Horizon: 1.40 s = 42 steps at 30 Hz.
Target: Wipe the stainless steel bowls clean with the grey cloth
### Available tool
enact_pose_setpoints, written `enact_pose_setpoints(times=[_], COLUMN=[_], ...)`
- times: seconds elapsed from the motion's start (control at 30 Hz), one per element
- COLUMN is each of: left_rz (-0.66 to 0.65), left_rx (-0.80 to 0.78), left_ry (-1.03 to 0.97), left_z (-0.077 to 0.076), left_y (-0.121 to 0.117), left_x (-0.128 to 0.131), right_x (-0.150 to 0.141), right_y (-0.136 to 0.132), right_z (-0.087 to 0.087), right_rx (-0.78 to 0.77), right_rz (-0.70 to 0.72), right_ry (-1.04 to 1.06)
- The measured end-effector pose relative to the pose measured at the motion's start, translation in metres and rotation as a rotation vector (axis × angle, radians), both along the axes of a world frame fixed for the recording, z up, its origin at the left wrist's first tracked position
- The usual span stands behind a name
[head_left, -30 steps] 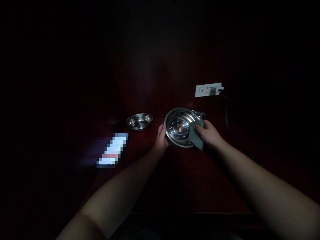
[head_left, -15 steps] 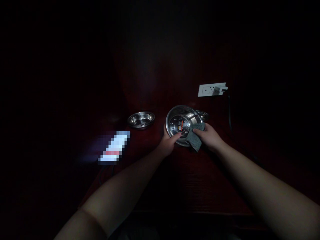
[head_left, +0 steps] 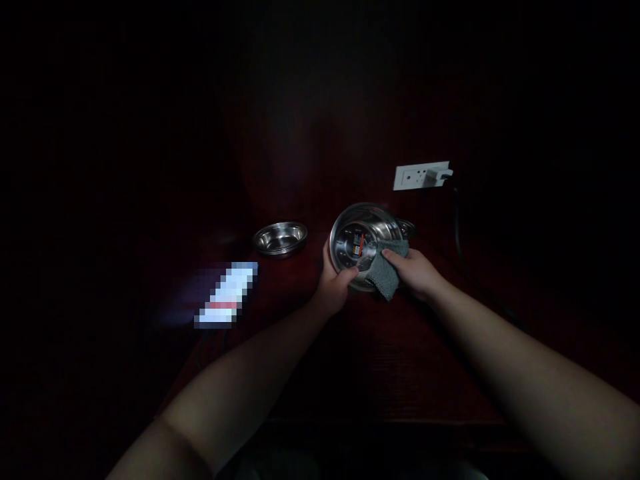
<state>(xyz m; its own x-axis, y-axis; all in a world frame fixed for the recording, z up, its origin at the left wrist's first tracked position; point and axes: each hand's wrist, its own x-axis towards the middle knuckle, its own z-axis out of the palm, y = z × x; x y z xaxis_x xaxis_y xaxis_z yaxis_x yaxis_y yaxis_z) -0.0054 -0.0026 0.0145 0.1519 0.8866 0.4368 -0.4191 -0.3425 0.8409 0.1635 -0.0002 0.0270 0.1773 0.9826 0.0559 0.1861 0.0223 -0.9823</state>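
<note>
A shiny metal bowl (head_left: 345, 232) is held up and tilted, its inside facing me, with an orange and black label on the bottom. My left hand (head_left: 336, 285) grips its left side, thumb over the rim and fingers hidden behind. At the right rim, my right hand (head_left: 417, 272) is closed on a grey-green cloth (head_left: 385, 277), pinching it over the bowl's edge with the thumb inside. Part of the cloth hangs below the rim.
Shallow metal dishes (head_left: 280, 240), seemingly stacked, stand on the dark red table (head_left: 380, 373) to the left. More metalware (head_left: 407, 229) shows partly behind the bowl. A lit, pixelated screen (head_left: 227, 293) lies at left. A wall socket (head_left: 421, 175) holds a plug with a cable.
The bowl has turned slightly in my hands, its label shifting a little left and its opening facing me more. The cloth stays at the right rim, moved slightly left and up.
</note>
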Motion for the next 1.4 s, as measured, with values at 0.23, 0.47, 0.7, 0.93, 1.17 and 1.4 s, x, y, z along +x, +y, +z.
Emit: enact_pose_setpoints(times=[0.23, 0.47, 0.7, 0.93, 1.17, 1.4], left_rz=[-0.009, -0.019, -0.033, -0.029, -0.052, -0.06], left_rx=[-0.076, -0.087, -0.092, -0.046, -0.008, 0.009], left_ry=[0.026, 0.036, 0.045, 0.078, 0.105, 0.127], left_z=[-0.003, 0.0, 0.004, 0.011, 0.012, 0.002], left_y=[0.007, 0.008, 0.01, 0.01, 0.014, 0.01], left_x=[-0.001, -0.002, -0.003, -0.007, -0.011, -0.01], right_x=[0.001, 0.005, 0.017, 0.018, 0.017, 0.019], right_y=[0.004, 0.007, 0.02, 0.018, 0.015, 0.017], right_z=[-0.004, -0.006, -0.019, -0.017, -0.014, -0.014], right_rx=[0.126, 0.133, 0.215, 0.235, 0.218, 0.187], right_rz=[-0.063, -0.06, -0.07, 0.007, 0.023, 0.002], right_ry=[-0.122, -0.149, -0.252, -0.099, -0.034, -0.066])
